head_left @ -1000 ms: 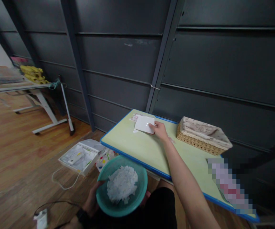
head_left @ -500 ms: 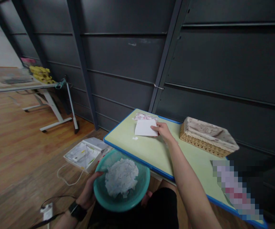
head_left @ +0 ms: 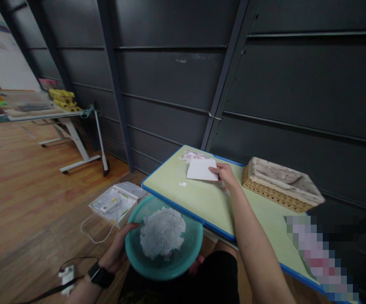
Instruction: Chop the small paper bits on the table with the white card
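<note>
White sheet [head_left: 201,169] lies at the table's [head_left: 202,202] far end, long side crosswise; my right hand [head_left: 225,174] pinches its right edge, left hand [head_left: 117,252] grips the bowl [head_left: 191,252] below the table.

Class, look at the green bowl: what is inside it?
White paper scraps heaped in the bowl; they cover its bottom. The left hand grips the rim, right hand holds a sheet.

wall [head_left: 170,93] was dark grey panelling with horizontal rails, split by a slanted steel post [head_left: 226,84] | floor [head_left: 27,202] was reddish-brown wood planks | near table [head_left: 202,202] had a pale green top and blue edge | far-left table [head_left: 37,115] stood on white legs, carrying a yellow stack [head_left: 61,98] | white board [head_left: 2,55] filled the left corner | light was dim
</note>
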### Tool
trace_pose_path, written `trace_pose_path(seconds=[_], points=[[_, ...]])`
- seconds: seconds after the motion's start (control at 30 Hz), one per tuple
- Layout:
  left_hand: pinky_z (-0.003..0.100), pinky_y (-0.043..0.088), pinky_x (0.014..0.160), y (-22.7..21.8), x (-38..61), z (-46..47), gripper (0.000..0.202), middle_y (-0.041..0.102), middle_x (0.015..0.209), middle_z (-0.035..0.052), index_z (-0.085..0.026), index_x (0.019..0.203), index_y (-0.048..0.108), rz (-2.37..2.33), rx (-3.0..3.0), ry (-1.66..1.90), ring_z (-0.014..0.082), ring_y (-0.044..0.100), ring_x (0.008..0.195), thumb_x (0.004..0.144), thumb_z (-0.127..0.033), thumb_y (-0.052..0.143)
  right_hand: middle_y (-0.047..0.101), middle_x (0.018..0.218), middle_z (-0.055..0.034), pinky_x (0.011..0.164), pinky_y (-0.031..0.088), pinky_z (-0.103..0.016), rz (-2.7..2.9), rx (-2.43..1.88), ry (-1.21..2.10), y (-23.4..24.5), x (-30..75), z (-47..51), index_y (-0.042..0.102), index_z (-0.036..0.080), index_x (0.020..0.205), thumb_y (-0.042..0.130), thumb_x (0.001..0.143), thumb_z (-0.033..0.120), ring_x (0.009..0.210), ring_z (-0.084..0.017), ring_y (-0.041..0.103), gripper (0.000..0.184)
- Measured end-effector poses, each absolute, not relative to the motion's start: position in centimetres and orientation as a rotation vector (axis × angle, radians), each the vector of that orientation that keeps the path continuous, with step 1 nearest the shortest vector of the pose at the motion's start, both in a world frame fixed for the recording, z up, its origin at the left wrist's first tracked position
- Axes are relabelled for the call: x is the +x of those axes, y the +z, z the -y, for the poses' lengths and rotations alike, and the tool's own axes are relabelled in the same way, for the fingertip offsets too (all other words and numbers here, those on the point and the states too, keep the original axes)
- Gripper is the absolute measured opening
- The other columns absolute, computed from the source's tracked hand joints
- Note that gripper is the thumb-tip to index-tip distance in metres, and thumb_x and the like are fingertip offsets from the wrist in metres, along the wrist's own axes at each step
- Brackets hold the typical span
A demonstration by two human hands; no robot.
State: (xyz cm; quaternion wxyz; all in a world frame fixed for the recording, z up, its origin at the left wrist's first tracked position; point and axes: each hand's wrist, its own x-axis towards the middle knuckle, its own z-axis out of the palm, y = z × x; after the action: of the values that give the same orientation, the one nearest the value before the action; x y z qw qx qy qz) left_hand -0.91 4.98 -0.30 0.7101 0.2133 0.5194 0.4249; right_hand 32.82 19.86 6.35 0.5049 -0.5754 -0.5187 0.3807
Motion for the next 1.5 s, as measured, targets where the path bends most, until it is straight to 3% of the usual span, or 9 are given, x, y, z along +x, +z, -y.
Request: trace_pose_path(seconds=[0.13,0.3,0.5,0.67,1.0,1.13,1.5], points=[[0.028,0.052,0.056,0.3,-0.8,-4.9,0.008,0.072,0.058,0.0044,-0.014,0.071,0.061,-1.163,0.494,0.938,0.0163,0.064,0.052,0.075,-0.017,0.054,0.052,0.047,0.0018,0.035,0.028,-0.02,1.255,-1.43,0.85,6.3,32.9,-19.9,0.059,0.012,0.066,0.066,0.053,0.034,0.039,-0.009,0.042,0.027],[0.029,0.052,0.056,0.6,-0.8,-4.9,0.01,0.072,0.059,0.0042,-0.014,0.07,0.062,-1.164,0.529,0.938,0.0173,0.065,0.052,0.075,-0.019,0.055,0.054,0.049,0.0,0.037,0.034,-0.022,1.279,-1.378,1.054,6.3,32.6,-19.6,0.059,0.012,0.067,0.069,0.052,0.033,0.042,-0.011,0.047,0.028],[0.027,0.051,0.055,0.7,-0.7,-4.8,0.011,0.071,0.056,0.0039,-0.013,0.067,0.063,-1.119,0.545,0.938,0.0156,0.064,0.051,0.074,-0.018,0.055,0.055,0.052,0.0007,0.037,0.036,-0.022,1.191,-1.337,1.002,6.6,32.5,-19.6,0.059,0.012,0.069,0.069,0.052,0.033,0.042,-0.011,0.047,0.029],[0.027,0.051,0.054,1.3,-0.4,-4.7,0.01,0.071,0.057,0.0046,-0.014,0.066,0.062,-1.13,0.514,0.932,0.0161,0.064,0.05,0.073,-0.017,0.055,0.057,0.054,-0.0012,0.038,0.037,-0.022,1.334,-1.337,1.151,6.2,32.1,-19.5,0.061,0.012,0.07,0.069,0.052,0.033,0.043,-0.012,0.05,0.03],[0.027,0.051,0.052,0.6,-0.4,-4.7,0.007,0.073,0.063,0.0051,-0.014,0.075,0.062,-1.121,0.482,0.951,0.0161,0.064,0.05,0.069,-0.016,0.059,0.055,0.052,0.0002,0.038,0.031,-0.021,1.231,-1.405,0.766,6.0,32.8,-20.3,0.061,0.011,0.072,0.064,0.055,0.037,0.043,-0.01,0.044,0.031],[0.028,0.05,0.05,1.1,-0.3,-4.7,0.011,0.071,0.056,0.0031,-0.015,0.08,0.061,-1.151,0.484,0.961,0.017,0.063,0.048,0.069,-0.016,0.058,0.055,0.051,0.0001,0.037,0.036,-0.023,1.272,-1.407,0.87,5.4,32.8,-20.5,0.06,0.012,0.07,0.065,0.054,0.036,0.042,-0.012,0.047,0.03],[0.027,0.048,0.048,1.7,0.0,-4.5,0.003,0.068,0.051,0.0029,-0.015,0.069,0.06,-1.145,0.468,0.951,0.0159,0.061,0.045,0.069,-0.016,0.057,0.058,0.054,-0.0016,0.039,0.04,-0.024,1.308,-1.343,1.104,5.8,32.5,-19.7,0.061,0.012,0.071,0.07,0.053,0.036,0.044,-0.013,0.051,0.032]])
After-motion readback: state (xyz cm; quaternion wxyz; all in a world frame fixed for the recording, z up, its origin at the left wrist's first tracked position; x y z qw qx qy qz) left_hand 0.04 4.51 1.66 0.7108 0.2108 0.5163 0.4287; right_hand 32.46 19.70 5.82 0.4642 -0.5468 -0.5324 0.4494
